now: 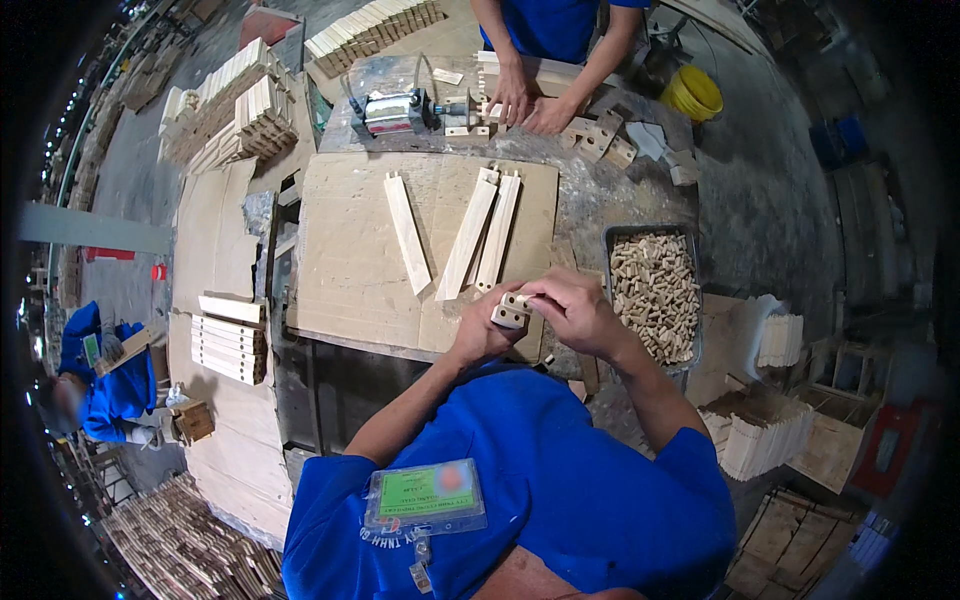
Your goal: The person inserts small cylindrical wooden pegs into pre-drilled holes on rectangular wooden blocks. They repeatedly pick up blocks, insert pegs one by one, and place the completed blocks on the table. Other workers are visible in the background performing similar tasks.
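Note:
My left hand (476, 330) is wrapped round a small bundle of pale wooden slats (510, 317), whose ends with round dark holes face up. Against those ends, my right hand (580, 312) is closed in a pinch. A light bit of wood shows at its fingertips, probably a dowel, though the fingers partly cover it. Several slats with dowels in their far ends, among them a left slat (407, 235) and a middle slat (467, 240), lie on the cardboard sheet (340, 240) beyond my hands. Right of my right hand stands a dark tray (607, 250) full of short wooden dowels (655, 290).
Across the table, a co-worker's hands (530, 105) work at a clamp-like device with a cylinder (393, 112). Drilled wood blocks (603, 138) lie beside them. Stacked slats (228, 345) stand at left. Farther off are a yellow bucket (692, 94) and another person (110, 370).

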The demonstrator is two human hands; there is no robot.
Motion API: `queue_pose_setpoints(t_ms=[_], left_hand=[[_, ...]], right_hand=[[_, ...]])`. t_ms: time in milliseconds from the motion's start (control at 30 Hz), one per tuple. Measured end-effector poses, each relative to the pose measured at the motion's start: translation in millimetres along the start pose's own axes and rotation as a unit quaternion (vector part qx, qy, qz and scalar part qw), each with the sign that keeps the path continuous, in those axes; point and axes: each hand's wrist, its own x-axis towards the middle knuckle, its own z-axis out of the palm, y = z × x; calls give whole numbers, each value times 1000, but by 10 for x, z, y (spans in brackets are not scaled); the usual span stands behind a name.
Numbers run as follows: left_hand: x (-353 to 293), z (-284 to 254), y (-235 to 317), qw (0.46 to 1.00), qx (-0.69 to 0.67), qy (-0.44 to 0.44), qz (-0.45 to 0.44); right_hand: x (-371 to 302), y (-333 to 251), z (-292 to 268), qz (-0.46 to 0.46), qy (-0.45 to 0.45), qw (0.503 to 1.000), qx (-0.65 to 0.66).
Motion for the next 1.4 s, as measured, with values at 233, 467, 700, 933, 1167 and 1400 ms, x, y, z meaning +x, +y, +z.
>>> queue_pose_setpoints(t_ms=[233, 467, 700, 933, 1167, 1400], left_hand=[[-67, 22, -65, 999, -36, -25, -6], [-59, 45, -37, 999, 1, -16, 28], [-74, 51, -60, 1000, 13, -1, 6], [14, -54, 83, 998, -34, 41, -45], [-9, -93, 133, 994, -3, 62, -93], [6, -83, 97, 992, -13, 51, -115]], right_hand=[[93, -66, 13, -90, -109, 981, -129], [97, -116, 14, -111, -140, 962, -206], [70, -100, -1, 14, -57, 998, -32], [-384, 612, 48, 358, 157, 816, 425], [-548, 824, -53, 369, 172, 682, 607], [-1087, 1262, 256, 458, 153, 807, 340]])
